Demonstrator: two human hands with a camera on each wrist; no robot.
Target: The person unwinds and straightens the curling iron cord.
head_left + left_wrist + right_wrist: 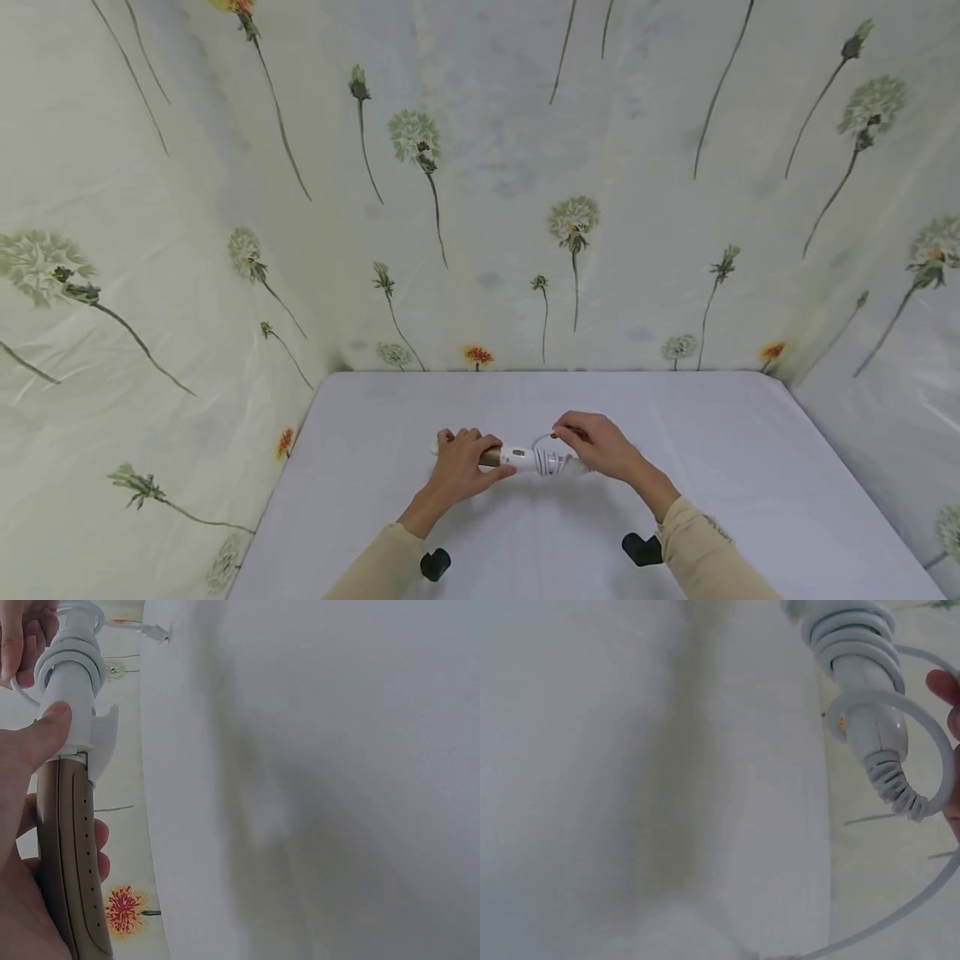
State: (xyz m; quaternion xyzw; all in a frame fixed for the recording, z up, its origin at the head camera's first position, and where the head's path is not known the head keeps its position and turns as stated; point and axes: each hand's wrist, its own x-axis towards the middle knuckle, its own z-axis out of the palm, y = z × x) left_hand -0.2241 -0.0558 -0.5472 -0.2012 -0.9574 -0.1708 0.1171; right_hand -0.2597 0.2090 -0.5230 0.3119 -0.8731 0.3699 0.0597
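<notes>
A white and brown hair curling iron (pixel 519 456) is held level above the table in the head view. My left hand (pixel 459 467) grips its brown barrel (pixel 66 847), which has a row of small holes. The left thumb (pixel 51 733) lies along the white handle near a white lever (pixel 105 742). A white cord (pixel 859 637) is wound in several turns round the handle. My right hand (pixel 603 446) pinches the cord at the handle's far end. In the right wrist view, a loose loop curves from the ribbed cord sleeve (pixel 896 784), and only some right fingers (pixel 945 688) show.
The white-covered table (pixel 360 408) lies beneath both hands. Flower-printed sheeting (pixel 487 208) hangs behind it and along the sides. One black object (pixel 435 565) is by the left sleeve, another black object (pixel 641 550) by the right sleeve.
</notes>
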